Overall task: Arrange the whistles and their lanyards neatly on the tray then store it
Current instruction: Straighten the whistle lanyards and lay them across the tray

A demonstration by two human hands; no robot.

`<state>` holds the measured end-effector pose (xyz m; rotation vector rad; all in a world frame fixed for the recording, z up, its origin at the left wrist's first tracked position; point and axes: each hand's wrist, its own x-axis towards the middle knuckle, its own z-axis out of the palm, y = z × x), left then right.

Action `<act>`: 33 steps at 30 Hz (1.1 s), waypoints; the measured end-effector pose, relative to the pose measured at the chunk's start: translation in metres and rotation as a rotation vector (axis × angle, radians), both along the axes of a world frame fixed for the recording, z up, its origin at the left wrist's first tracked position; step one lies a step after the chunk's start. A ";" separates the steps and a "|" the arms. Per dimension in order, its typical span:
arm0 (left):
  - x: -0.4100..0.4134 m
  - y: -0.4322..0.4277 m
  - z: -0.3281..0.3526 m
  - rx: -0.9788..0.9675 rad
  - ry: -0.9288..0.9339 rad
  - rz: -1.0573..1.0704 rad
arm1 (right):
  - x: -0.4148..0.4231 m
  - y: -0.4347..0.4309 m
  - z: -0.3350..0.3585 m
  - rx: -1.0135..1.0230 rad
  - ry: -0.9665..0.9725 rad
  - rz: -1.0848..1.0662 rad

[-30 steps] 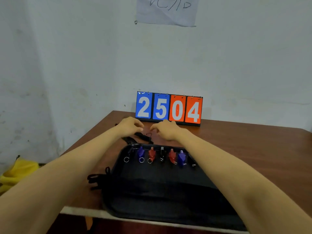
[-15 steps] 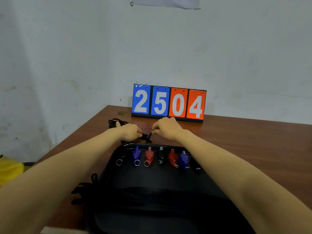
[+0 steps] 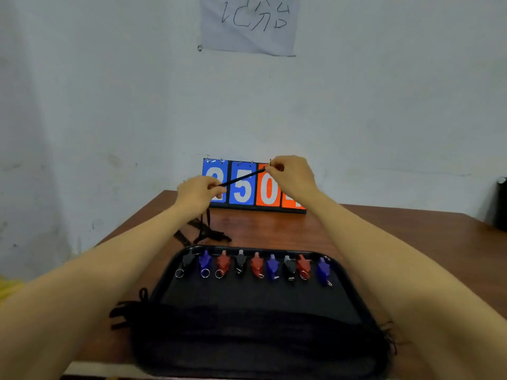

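Nine whistles (image 3: 256, 266) line the far edge of the tray (image 3: 247, 293). Beyond the tray, our left hand (image 3: 199, 194) and right hand (image 3: 292, 176) each pinch one lanyard (image 3: 241, 177) taut; we advise folding it evenly.

A sports scorer's station: a flip scoreboard (image 3: 241, 187) is standing at 12 o'clock on a wooden table (image 3: 384, 229), a handwritten sign (image 3: 249, 23) is hanging on the scuffed white wall (image 3: 109, 105) above, and whistles (image 3: 256, 266) are lying in a row on a tray (image 3: 247, 300) at 6 o'clock.
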<state>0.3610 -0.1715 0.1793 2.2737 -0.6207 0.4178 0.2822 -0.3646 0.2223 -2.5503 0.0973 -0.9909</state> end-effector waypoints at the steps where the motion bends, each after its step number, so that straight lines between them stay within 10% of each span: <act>1: 0.000 0.005 0.005 0.013 -0.016 0.029 | -0.007 -0.008 0.004 0.042 -0.020 -0.031; 14: -0.050 0.050 0.047 0.091 -0.178 0.150 | -0.113 -0.070 0.034 0.492 -0.200 -0.175; 26: -0.123 0.100 -0.015 0.043 0.056 0.050 | -0.207 -0.062 -0.039 0.434 0.143 -0.206; 33: -0.142 0.132 -0.051 0.085 0.128 0.089 | -0.232 -0.050 -0.070 0.827 0.130 -0.163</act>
